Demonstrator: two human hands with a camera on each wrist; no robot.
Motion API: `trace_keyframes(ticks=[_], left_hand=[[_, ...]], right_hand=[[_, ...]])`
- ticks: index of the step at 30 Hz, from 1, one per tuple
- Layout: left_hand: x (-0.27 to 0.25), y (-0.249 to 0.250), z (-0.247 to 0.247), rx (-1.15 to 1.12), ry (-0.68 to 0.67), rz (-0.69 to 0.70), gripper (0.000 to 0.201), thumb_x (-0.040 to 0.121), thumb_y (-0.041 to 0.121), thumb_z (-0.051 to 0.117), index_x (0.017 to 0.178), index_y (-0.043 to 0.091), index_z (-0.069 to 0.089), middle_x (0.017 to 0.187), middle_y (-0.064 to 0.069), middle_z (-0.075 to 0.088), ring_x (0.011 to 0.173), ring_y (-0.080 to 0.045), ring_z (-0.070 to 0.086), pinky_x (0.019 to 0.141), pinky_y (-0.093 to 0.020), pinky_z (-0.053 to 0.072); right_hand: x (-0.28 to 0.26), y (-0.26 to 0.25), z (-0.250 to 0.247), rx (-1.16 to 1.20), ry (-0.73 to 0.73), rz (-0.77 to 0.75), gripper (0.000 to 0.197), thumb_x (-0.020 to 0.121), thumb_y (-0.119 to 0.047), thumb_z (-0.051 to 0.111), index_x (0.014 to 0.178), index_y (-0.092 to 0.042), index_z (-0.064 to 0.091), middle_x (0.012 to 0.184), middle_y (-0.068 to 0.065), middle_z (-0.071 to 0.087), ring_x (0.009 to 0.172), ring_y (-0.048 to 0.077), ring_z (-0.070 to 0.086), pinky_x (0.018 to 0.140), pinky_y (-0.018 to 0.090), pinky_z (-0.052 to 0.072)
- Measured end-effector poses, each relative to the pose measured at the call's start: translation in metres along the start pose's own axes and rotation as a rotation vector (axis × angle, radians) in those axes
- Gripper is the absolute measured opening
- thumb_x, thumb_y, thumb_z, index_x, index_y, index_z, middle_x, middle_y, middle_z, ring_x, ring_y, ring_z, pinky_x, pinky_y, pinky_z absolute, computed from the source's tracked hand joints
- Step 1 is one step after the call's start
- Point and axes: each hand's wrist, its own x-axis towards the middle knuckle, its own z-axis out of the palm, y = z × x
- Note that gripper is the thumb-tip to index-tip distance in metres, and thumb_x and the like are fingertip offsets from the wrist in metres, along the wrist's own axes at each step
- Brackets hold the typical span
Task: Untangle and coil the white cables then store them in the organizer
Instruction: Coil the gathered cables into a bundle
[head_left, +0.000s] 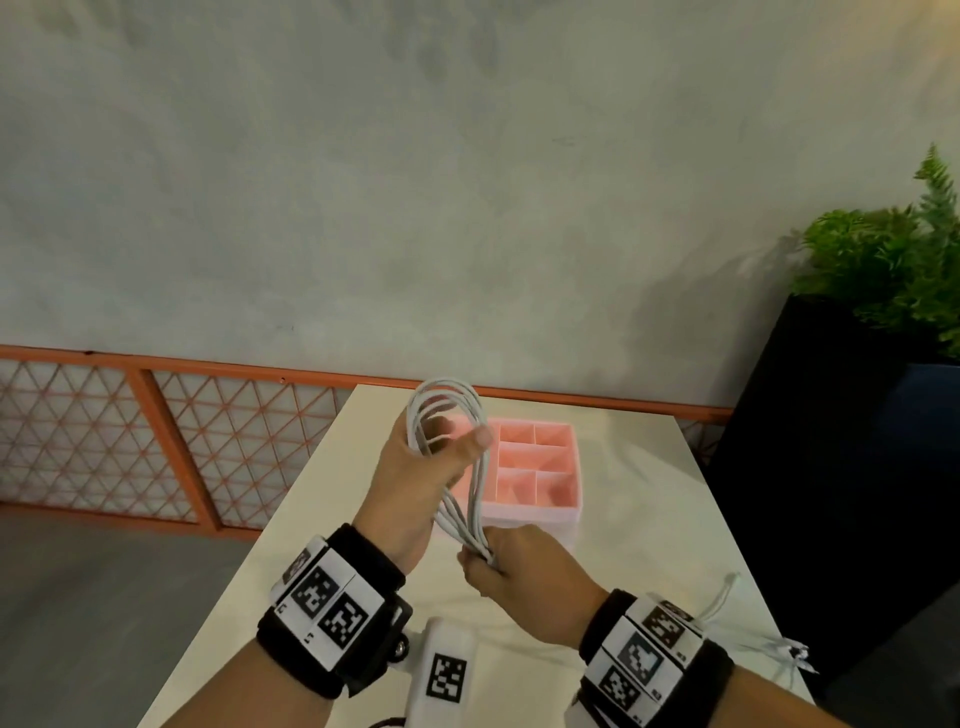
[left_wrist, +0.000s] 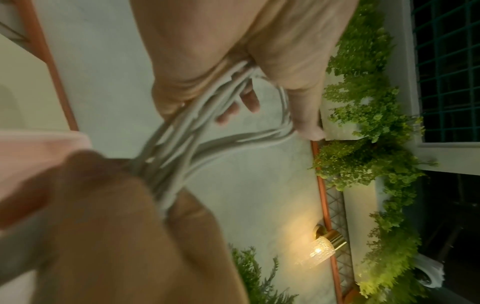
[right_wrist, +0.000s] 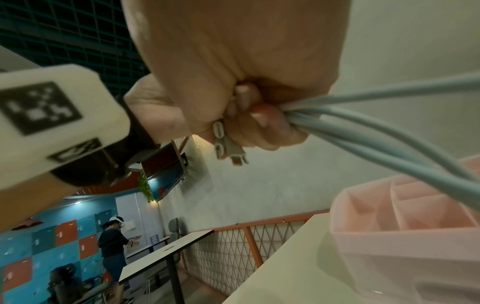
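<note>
A white cable coil (head_left: 470, 467) of several long loops hangs in the air above the table. My left hand (head_left: 431, 457) holds its upper end, thumb pressed across the strands, with the loops (left_wrist: 182, 131) wrapped round the palm. My right hand (head_left: 511, 569) grips the lower end in a fist; the strands (right_wrist: 363, 131) leave the fist and two plug ends (right_wrist: 228, 144) stick out below the fingers. The pink organizer (head_left: 563, 506), divided into several compartments, sits on the table just behind the coil and also shows in the right wrist view (right_wrist: 405, 236).
The white table (head_left: 649, 519) carries another white cable (head_left: 727, 597) near its right edge. A white tagged block (head_left: 447, 670) lies at the front. An orange lattice railing (head_left: 156, 441) runs behind; a black planter (head_left: 831, 415) with ferns stands at the right.
</note>
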Motion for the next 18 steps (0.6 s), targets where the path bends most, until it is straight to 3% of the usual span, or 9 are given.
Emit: trace_keyframes(ticks=[2,3,6,8,11,13,16,18], left_hand=[[-0.005,-0.010,-0.002,0.022,-0.036,-0.099,0.068,0.060,0.025,0.085,0.121,0.014,0.055,0.110,-0.014,0.067,0.102,-0.029,0.066,0.084,-0.042,0.056],[-0.008,-0.013,-0.003,0.027,-0.042,-0.146,0.068,0.063,0.021,0.084,0.123,0.017,0.054,0.111,-0.014,0.069,0.103,-0.031,0.066,0.085,-0.043,0.056],[-0.012,-0.015,0.000,0.062,-0.014,-0.177,0.027,0.076,0.007,0.074,0.101,0.011,0.065,0.076,-0.011,0.071,0.075,-0.028,0.067,0.072,-0.035,0.056],[-0.012,-0.012,0.003,0.012,0.003,-0.169,0.010,0.084,0.011,0.065,0.093,0.007,0.066,0.071,-0.008,0.070,0.068,-0.021,0.067,0.068,-0.031,0.057],[-0.008,-0.006,0.004,-0.103,0.023,-0.205,0.024,0.096,0.021,0.045,0.092,0.012,0.067,0.082,-0.009,0.074,0.068,-0.020,0.070,0.065,-0.030,0.057],[-0.005,0.000,0.004,-0.111,0.061,-0.220,0.031,0.098,0.023,0.041,0.086,0.014,0.069,0.081,-0.010,0.074,0.069,-0.024,0.071,0.066,-0.034,0.056],[0.000,0.008,0.005,-0.079,0.069,-0.174,0.040,0.096,0.029,0.043,0.071,0.019,0.073,0.076,-0.009,0.072,0.073,-0.028,0.067,0.074,-0.039,0.053],[0.002,0.013,0.004,-0.099,0.035,-0.179,0.038,0.095,0.031,0.044,0.073,0.016,0.071,0.078,-0.010,0.073,0.073,-0.028,0.068,0.073,-0.040,0.055]], right_hand=[[0.001,0.001,-0.001,-0.006,-0.019,-0.004,0.044,0.087,-0.044,0.037,0.073,-0.004,0.048,0.070,0.022,0.062,0.063,0.037,0.055,0.064,0.046,0.047],[0.001,0.001,-0.001,-0.009,-0.032,-0.008,0.048,0.083,-0.048,0.034,0.073,-0.004,0.049,0.070,0.021,0.062,0.063,0.037,0.055,0.064,0.047,0.048],[0.002,0.004,0.001,0.005,-0.065,-0.008,0.055,0.075,-0.053,0.027,0.074,-0.003,0.049,0.069,0.021,0.061,0.063,0.038,0.054,0.064,0.049,0.047],[0.003,0.005,0.000,0.042,-0.069,-0.004,0.053,0.077,-0.051,0.030,0.075,-0.003,0.052,0.068,0.016,0.063,0.065,0.035,0.057,0.066,0.048,0.050],[0.002,0.005,0.001,0.100,-0.085,0.016,0.040,0.086,-0.040,0.039,0.079,-0.005,0.056,0.069,0.004,0.064,0.068,0.024,0.062,0.073,0.045,0.052],[-0.001,0.006,0.002,0.104,-0.083,0.015,0.037,0.089,-0.036,0.041,0.078,-0.003,0.054,0.070,0.010,0.065,0.062,0.019,0.059,0.071,0.044,0.051],[-0.003,0.007,0.006,0.153,-0.083,0.019,0.038,0.088,-0.037,0.041,0.077,-0.002,0.051,0.074,0.020,0.064,0.062,0.027,0.055,0.066,0.045,0.048],[-0.003,0.005,0.008,0.225,-0.074,0.001,0.041,0.085,-0.039,0.040,0.075,0.000,0.046,0.074,0.027,0.057,0.061,0.027,0.045,0.060,0.045,0.041]])
